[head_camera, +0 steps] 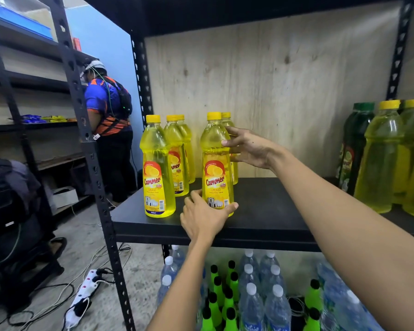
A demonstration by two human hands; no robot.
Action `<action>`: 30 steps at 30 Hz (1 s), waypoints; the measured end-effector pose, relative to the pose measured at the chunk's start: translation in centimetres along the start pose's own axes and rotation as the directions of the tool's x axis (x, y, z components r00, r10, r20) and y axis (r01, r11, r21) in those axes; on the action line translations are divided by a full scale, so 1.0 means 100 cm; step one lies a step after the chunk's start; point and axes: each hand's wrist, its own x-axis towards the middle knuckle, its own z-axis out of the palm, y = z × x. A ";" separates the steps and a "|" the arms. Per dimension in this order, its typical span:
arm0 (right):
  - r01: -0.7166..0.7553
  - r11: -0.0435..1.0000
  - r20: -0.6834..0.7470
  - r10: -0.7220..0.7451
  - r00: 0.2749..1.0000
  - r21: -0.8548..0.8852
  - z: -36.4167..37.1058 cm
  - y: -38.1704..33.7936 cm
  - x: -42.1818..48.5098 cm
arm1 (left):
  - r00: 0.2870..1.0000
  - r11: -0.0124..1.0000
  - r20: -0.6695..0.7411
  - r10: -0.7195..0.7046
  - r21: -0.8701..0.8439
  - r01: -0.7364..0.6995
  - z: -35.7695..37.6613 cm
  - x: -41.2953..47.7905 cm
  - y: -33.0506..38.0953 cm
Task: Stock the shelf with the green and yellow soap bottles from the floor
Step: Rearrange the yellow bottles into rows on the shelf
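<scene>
A yellow soap bottle [216,163] with a red and yellow label stands upright near the front of the black shelf [268,211]. My left hand [204,217] grips its base, thumb round the right side. My right hand [245,146] holds its upper body from the right. Behind it stands another yellow bottle [233,163], mostly hidden. To the left, three more yellow bottles [157,168] stand in a row going back. At the right end of the shelf stand a dark green bottle [354,149] and several yellow-green bottles [380,156].
Clear water bottles [251,299] and bright green bottles with black caps [228,299] fill the space under the shelf. A black upright post [95,163] frames the shelf's left side. A person [110,130] stands at the back left. A power strip [84,295] and cables lie on the floor.
</scene>
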 end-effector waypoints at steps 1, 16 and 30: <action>0.003 1.000 -0.003 -0.003 1.000 0.005 0.001 0.001 -0.001 | 1.000 1.000 -0.002 0.005 0.000 -0.005 0.000 -0.001 -0.001; 0.022 0.829 -0.701 -0.486 0.522 -0.558 -0.113 -0.001 -0.204 | 0.823 0.680 -0.047 0.565 -0.538 -0.498 0.039 -0.088 0.124; -0.373 0.642 -0.731 -0.480 0.486 -0.670 -0.212 -0.003 -0.172 | 0.789 0.819 0.495 0.365 -0.574 -0.018 0.172 -0.113 0.254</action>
